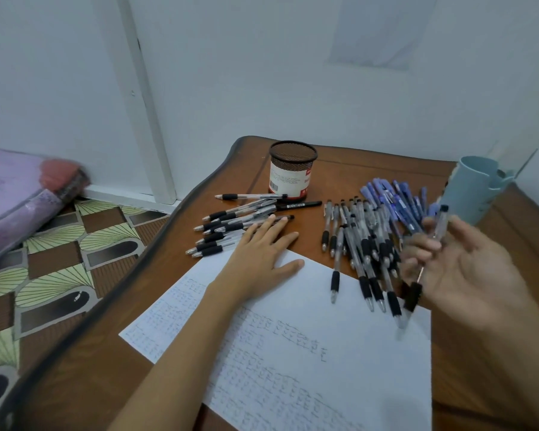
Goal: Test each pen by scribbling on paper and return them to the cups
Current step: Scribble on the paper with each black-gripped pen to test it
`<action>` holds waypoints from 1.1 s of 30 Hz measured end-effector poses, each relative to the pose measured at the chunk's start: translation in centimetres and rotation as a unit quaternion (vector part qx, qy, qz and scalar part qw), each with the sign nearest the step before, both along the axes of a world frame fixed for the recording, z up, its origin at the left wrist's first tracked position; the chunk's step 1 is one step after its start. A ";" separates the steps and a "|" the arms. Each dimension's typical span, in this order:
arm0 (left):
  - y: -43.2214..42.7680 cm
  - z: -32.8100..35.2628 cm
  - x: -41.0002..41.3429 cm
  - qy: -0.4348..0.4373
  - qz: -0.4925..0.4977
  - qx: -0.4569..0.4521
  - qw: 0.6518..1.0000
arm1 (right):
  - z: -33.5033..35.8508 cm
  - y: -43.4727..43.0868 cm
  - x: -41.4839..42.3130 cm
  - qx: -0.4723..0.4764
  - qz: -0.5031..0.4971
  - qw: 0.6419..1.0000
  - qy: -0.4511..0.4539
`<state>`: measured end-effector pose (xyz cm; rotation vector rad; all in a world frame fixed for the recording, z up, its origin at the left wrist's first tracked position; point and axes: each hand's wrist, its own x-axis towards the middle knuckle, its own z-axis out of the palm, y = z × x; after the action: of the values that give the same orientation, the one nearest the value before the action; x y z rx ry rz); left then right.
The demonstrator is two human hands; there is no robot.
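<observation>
On the bench (pixel 84 368) in front of you lies a sheet of paper (pixel 324 353), covered with rows of small scribbles. Your left hand (pixel 259 253) rests flat on the paper's far edge, palm down and fingers straight, gripping nothing. Its fingertips reach the nearest of the black-grip pens (pixel 231 222) that lie in a loose row just beyond the paper on the left.

Your right hand (pixel 467 265) is raised above the right side of the bench, palm turned towards you. It holds one pen (pixel 441 225) between curled fingers; the pen has a clear barrel and a black grip, and its tip points down towards the paper's right edge. This hand is blurred, so you cannot tell exactly which fingers pinch it.

Just left of that hand sits a bigger pile of pens (pixel 361 241), with several tips lying over the paper's top edge. Behind it is a heap of blue pens (pixel 395 197).

The mesh cup (pixel 293 169), black with a white and red label, stands upright beyond the left row, well apart from both hands. The blue cup (pixel 473 188) stands at the far right, close behind your right hand.
</observation>
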<state>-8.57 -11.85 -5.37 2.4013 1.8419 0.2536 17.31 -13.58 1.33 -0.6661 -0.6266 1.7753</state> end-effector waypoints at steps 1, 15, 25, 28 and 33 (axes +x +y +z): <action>0.0 0.0 0.0 0.001 0.000 -0.002 1.000 | -0.8 -0.6 0.3 -0.021 0.025 0.999 0.040; 0.3 -0.3 0.0 0.007 0.001 -0.007 1.000 | -3.0 -3.6 -3.3 -0.042 0.041 0.998 0.038; 0.5 -0.2 0.0 0.008 0.003 -0.012 1.000 | -3.3 -3.3 -3.9 0.028 0.086 0.992 0.084; 0.4 -0.2 0.0 0.014 0.003 -0.012 1.000 | -3.1 -3.2 -4.1 0.069 0.068 0.994 -0.044; 0.4 -0.3 0.0 0.015 -0.001 -0.010 1.000 | -4.5 -3.3 -4.8 0.175 0.061 0.945 -0.269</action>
<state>-8.60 -11.42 -5.64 2.4060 1.8459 0.2005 12.47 -16.88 -3.14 -0.8808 -1.3467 1.5302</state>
